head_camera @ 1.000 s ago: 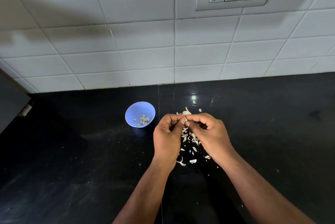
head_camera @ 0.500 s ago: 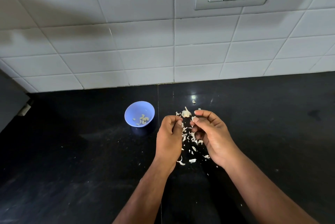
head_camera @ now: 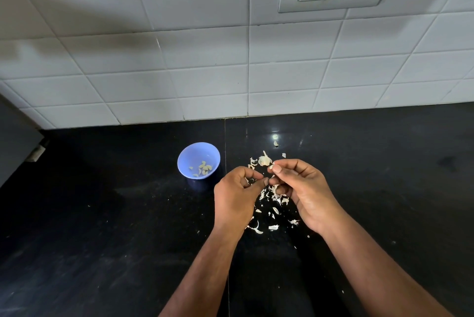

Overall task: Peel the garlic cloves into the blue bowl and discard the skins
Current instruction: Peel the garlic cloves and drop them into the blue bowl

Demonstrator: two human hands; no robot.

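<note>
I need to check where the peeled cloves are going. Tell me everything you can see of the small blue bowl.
The small blue bowl is round, smooth and light blue, plastic by its look. It stands upright on the black stone counter, near the white tiled wall, beside the slab seam. Several pale peeled garlic cloves lie in its bottom. Neither hand touches it; the left hand works apart from it.

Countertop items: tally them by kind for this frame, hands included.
Blue bowl: 1
Garlic bulb remnant: 1
Hands: 2, left hand and right hand
Peeled cloves in the bowl: several, too small to count
Skin scraps: many, uncounted
Total countable: 4
</note>
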